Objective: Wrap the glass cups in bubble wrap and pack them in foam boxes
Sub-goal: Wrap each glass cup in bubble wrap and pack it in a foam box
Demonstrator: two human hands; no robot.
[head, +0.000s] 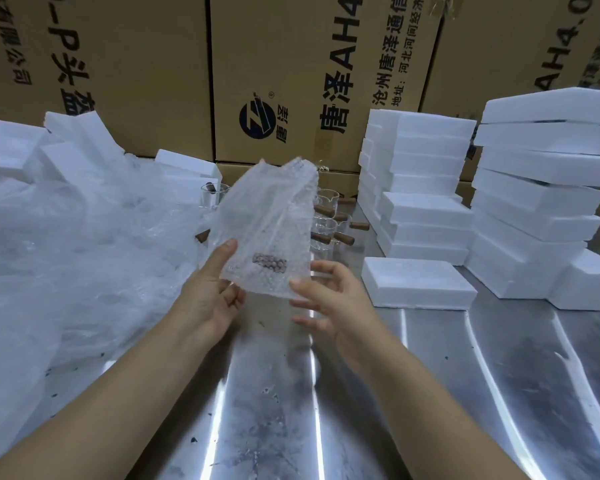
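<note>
A bubble wrap sheet (267, 230) is held upright above the metal table (291, 393), and a brown handle-like bar (269, 263) shows dimly through its lower part. The left hand (212, 296) pinches the lower left edge, thumb on the front. The right hand (329, 303) pinches the lower right corner, its other fingers loosely spread. Behind stand glass cups (326, 216) with wooden handles. Foam boxes (426, 188) are stacked to the right, with loose wrap (66, 254) heaped to the left.

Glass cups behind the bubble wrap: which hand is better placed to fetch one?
Right, probably: most glass cups stand just beyond the right hand, and the left hand pinches the bubble wrap.
</note>
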